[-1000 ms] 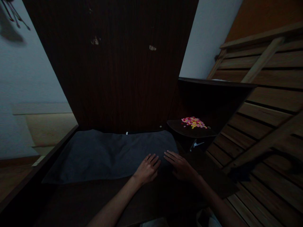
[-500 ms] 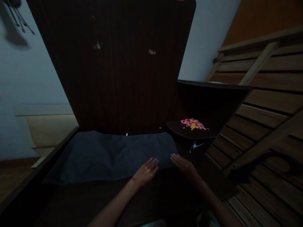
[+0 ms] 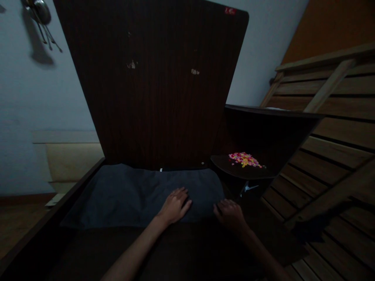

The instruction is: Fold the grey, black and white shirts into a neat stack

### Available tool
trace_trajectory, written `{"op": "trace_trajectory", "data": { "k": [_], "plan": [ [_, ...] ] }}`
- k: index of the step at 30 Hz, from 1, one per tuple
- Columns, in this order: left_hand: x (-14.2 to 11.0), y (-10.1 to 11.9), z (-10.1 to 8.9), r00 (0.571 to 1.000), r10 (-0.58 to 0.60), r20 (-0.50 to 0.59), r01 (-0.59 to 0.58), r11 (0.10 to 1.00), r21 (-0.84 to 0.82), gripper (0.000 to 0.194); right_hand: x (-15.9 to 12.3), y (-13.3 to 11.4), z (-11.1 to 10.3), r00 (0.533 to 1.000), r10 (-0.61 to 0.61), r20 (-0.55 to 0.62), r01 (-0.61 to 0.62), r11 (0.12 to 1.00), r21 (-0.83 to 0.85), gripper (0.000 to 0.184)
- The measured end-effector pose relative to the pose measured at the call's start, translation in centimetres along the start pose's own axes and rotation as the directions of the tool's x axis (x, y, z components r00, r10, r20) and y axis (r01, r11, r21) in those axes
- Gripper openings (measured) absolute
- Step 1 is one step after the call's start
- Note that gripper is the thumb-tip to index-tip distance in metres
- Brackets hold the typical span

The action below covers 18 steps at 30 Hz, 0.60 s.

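A dark grey cloth [image 3: 131,199] lies long and flat, slightly wrinkled, across the dark wooden surface [image 3: 123,249] in front of me. My left hand [image 3: 174,205] rests palm down on its right half, fingers stretched out and thumb apart. At the cloth's lower right corner is my right hand [image 3: 231,214], its fingers bent inward over the edge. Dim light hides the fingertips' exact hold there.
An upright dark board [image 3: 164,97] stands behind the cloth. To the right, a rounded shelf [image 3: 228,167] bears a heap of small pink, red and yellow pieces [image 3: 244,159]. Wooden slats [image 3: 336,152] lean farther right. A raised side edge [image 3: 67,199] runs along the left.
My left hand has slid left and farther onto the cloth. The fingers of my right hand, stretched out before, are now bent at the cloth's corner. The view has tilted up slightly.
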<state>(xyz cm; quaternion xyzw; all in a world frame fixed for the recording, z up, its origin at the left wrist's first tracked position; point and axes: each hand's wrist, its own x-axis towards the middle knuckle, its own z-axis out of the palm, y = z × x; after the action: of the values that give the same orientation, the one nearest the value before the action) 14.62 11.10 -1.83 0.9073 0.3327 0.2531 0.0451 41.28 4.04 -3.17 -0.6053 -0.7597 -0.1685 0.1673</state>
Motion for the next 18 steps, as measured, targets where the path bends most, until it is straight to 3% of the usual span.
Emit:
{"op": "trace_trajectory", "data": {
  "k": [5,9,13,18],
  "plan": [
    [-0.4,-7.2,-1.4,0.962,-0.241,-0.128,0.261,0.948,0.182,0.052,4.6,-2.7,-0.6,0.997,0.063,-0.045,-0.061,0.997,0.047,0.032],
    [-1.7,-11.5,-1.7,0.955,-0.287,-0.071,0.296,0.918,0.264,0.061,9.2,-6.0,-0.4,0.998,0.058,0.009,-0.059,0.970,0.236,0.028],
    [-2.5,-13.2,-1.3,0.976,-0.219,-0.003,0.213,0.944,0.251,0.064,12.9,-8.6,2.0,0.996,0.017,0.090,-0.045,0.947,0.317,0.044],
    [-2.8,-13.3,-1.6,0.975,-0.218,0.031,0.212,0.968,0.137,0.064,13.6,-9.0,5.5,0.963,-0.025,0.270,-0.060,0.952,0.300,0.060]
  ]
}}
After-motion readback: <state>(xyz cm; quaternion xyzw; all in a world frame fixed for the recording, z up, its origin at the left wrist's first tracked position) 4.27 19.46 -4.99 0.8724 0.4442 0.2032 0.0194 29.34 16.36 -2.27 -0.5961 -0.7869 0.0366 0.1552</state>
